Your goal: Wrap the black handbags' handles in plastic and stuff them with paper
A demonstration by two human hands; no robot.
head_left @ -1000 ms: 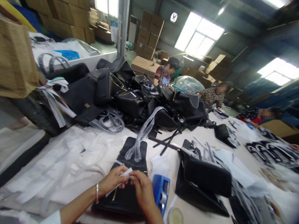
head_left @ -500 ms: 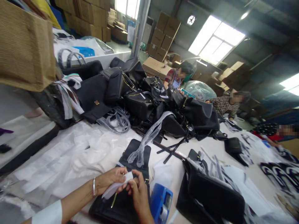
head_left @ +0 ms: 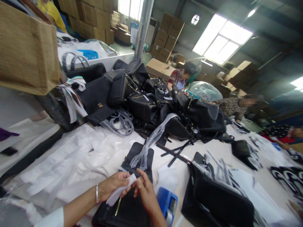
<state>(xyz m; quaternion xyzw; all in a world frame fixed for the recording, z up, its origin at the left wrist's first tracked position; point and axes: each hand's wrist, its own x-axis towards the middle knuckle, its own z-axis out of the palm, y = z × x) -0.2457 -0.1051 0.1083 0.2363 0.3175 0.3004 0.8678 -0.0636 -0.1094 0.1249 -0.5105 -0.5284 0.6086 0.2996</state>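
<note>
- Left hand [head_left: 114, 185] pinches a white strip [head_left: 115, 197] above a black bag [head_left: 132, 212].
- Right hand [head_left: 147, 193]: fingers curled by the strip's end; whether they grip it, I cannot tell.
- Dispenser [head_left: 166, 199] beside the bag.

Single head-worn view, tilted sideways, facing forward and down across the desk [head_left: 182, 176]; a black bag [head_left: 136, 208] lies close at bottom centre, cardboard boxes [head_left: 168, 34] and a window [head_left: 221, 39] far beyond.

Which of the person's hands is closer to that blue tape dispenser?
Right. The right hand is just left of the blue tape dispenser in the picture; the left hand, holding a white strip, is farther left, beyond the right.
</note>
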